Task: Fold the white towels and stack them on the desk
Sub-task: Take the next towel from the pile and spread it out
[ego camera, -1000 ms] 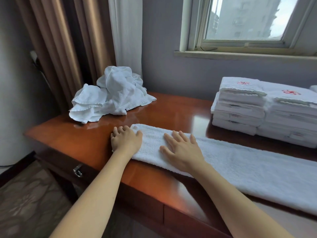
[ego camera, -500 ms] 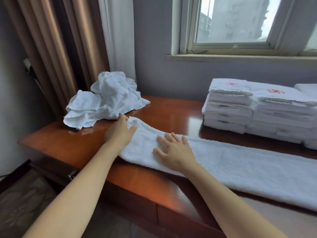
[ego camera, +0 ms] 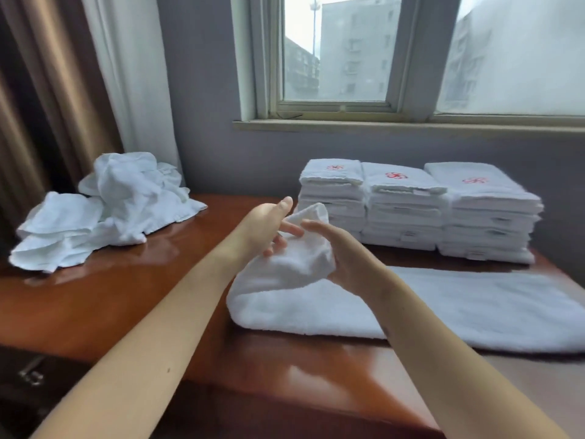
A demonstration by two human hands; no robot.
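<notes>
A long white towel [ego camera: 443,308], folded into a narrow strip, lies across the brown wooden desk [ego camera: 110,296]. Its left end is lifted off the desk and curled over toward the right. My left hand [ego camera: 262,229] grips that raised end from the left, thumb up. My right hand [ego camera: 345,251] holds the same end from the right, fingers pinching the cloth. Three stacks of folded white towels [ego camera: 414,213] with red emblems stand at the back of the desk under the window.
A heap of crumpled white towels [ego camera: 107,210] lies at the desk's back left, by the brown curtain [ego camera: 47,90]. A drawer handle [ego camera: 30,372] shows on the desk front at lower left. The grey wall and window sill [ego camera: 395,125] run behind the stacks.
Both hands went from lying flat on the towel's left end to gripping it and lifting it up and rightward. The view shifted right and up.
</notes>
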